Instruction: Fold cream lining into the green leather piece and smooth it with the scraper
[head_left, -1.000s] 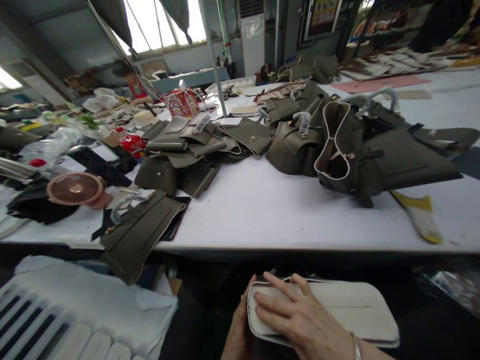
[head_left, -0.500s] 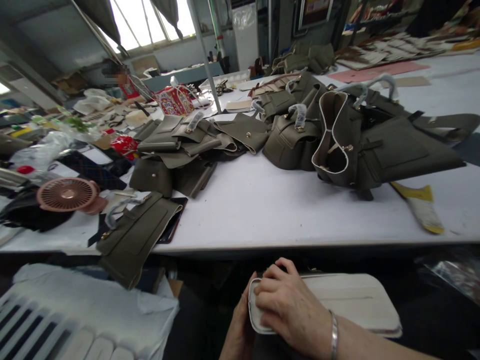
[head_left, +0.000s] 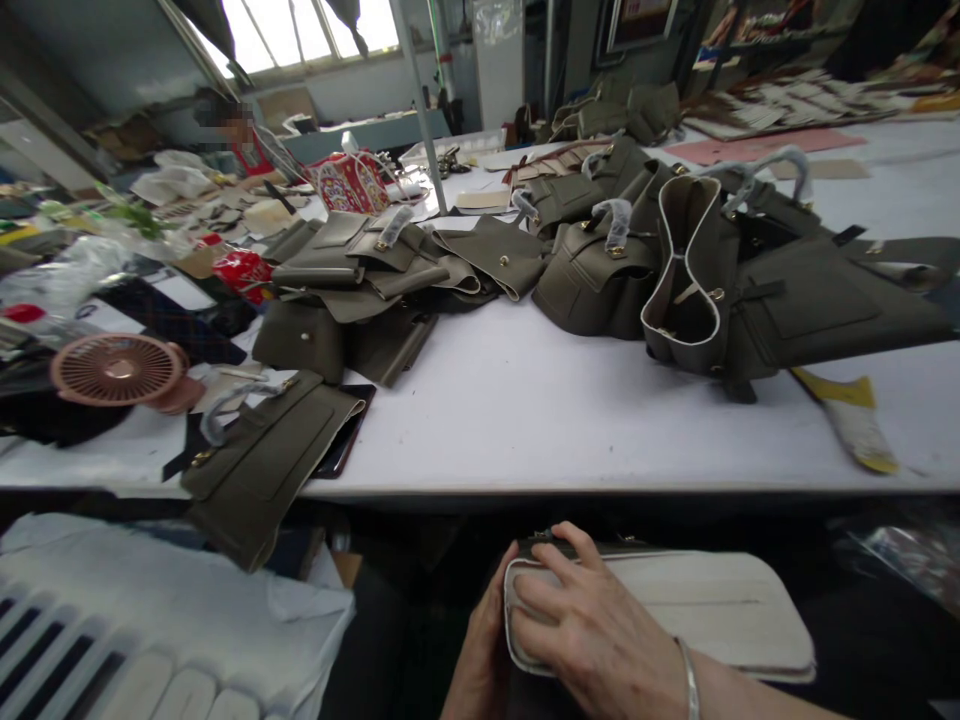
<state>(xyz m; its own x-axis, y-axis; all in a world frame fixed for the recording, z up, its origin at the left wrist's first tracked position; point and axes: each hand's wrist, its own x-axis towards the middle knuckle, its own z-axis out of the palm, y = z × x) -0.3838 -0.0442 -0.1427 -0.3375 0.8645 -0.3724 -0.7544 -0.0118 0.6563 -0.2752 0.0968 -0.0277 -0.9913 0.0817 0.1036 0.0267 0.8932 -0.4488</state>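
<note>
A bag (head_left: pixel 705 605) lies at the bottom of the view below the table edge, its long cream panel with rounded corners facing up. A strip of dark olive material and small metal fittings show along its far side. My left hand (head_left: pixel 484 635) is wrapped around the bag's left end, its fingertips partly hidden behind it. With a silver bangle on the wrist, my right hand (head_left: pixel 581 620) reaches across the panel, its bent fingers gripping and pressing the left end near the pale rim. The bag's underside is out of sight.
On the white table (head_left: pixel 480 420) lie piled olive bags (head_left: pixel 600 280) and flat olive pieces (head_left: pixel 360 265). One olive bag (head_left: pixel 270 455) overhangs the front edge. A pink fan (head_left: pixel 116 370) stands left; a cloth-covered slatted rack (head_left: pixel 187 590) is lower left. Another person (head_left: pixel 240 140) is far back.
The view has shifted slightly. The fingers of my right hand have shifted a little on the bag's left end, and more of the olive strip shows behind them. Both hands keep hold.
</note>
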